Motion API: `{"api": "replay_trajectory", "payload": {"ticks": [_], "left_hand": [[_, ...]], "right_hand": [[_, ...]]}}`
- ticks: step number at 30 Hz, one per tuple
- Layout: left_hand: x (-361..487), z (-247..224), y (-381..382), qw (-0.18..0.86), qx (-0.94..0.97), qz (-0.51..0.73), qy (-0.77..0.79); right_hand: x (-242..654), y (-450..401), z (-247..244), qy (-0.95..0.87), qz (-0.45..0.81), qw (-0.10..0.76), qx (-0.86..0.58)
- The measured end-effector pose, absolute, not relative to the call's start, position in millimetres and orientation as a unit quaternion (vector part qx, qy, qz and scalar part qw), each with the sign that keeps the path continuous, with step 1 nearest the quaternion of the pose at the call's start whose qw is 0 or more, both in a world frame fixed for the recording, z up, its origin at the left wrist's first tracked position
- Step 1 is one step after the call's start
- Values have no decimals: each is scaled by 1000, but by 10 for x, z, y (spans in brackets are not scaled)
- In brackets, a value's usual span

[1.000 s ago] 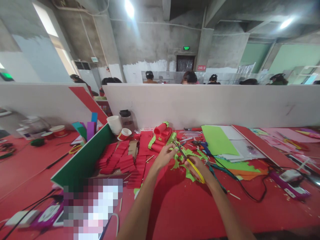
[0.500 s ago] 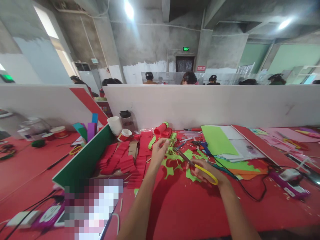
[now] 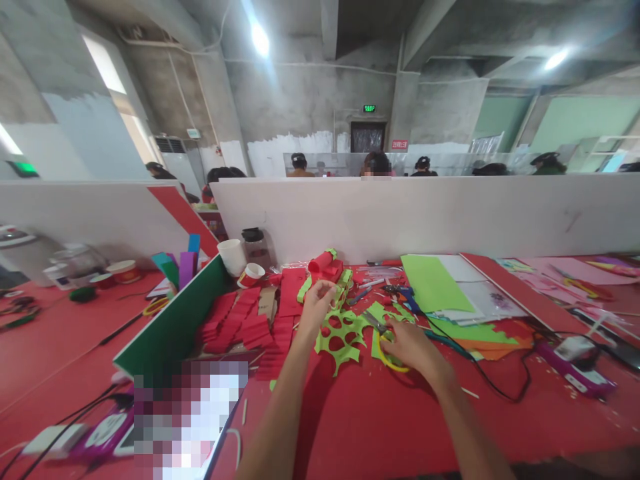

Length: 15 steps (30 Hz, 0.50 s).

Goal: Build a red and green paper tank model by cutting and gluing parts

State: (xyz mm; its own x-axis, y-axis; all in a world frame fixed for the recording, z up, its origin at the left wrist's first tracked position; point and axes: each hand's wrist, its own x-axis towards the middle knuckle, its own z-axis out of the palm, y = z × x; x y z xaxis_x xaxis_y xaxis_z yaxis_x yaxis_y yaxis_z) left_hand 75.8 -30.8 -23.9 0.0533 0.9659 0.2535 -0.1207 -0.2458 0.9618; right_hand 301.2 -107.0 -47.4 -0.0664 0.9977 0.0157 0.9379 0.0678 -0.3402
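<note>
My left hand (image 3: 319,300) has its fingers bent together at the edge of the green scraps; whatever they pinch is too small to make out. My right hand (image 3: 406,341) is closed on scissors with yellow handles (image 3: 393,360), their blades pointing up and left over the scraps. Between the hands lies a green sheet full of round holes (image 3: 341,340). A red roll (image 3: 323,261) with green strips beside it sits just beyond my left hand. Stacks of red pieces (image 3: 256,331) lie to the left of my left forearm.
A green divider (image 3: 170,320), white cup (image 3: 231,257), paper cup (image 3: 251,275) and dark-lidded bottle (image 3: 256,247) stand left. Right are green sheets (image 3: 435,283), blue-handled pliers (image 3: 411,300), a black cable and a purple power strip (image 3: 575,370). A white partition (image 3: 400,213) runs behind; people sit beyond.
My right hand has turned and the scissors have come down, lying lower over the scraps. The holed green sheet shows more fully. The whole view has shifted slightly.
</note>
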Motion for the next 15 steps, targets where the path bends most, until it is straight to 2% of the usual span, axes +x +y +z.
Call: {"api": "replay_trajectory", "payload": {"ticks": [3, 6, 8, 11, 15], "left_hand": [[757, -246, -328, 474, 585, 524, 398], [769, -257, -349, 475, 623, 484, 389], [786, -271, -350, 479, 636, 472, 380], [814, -295, -322, 489, 631, 475, 370], [819, -309, -241, 476, 621, 502, 369]], "right_hand": [[2937, -1126, -478, -747, 113, 61, -653], [2887, -1118, -345, -754, 99, 76, -645], [2845, -1046, -214, -748, 107, 136, -640], [2736, -840, -82, -739, 200, 272, -583], [2546, -482, -141, -719, 303, 401, -480]]}}
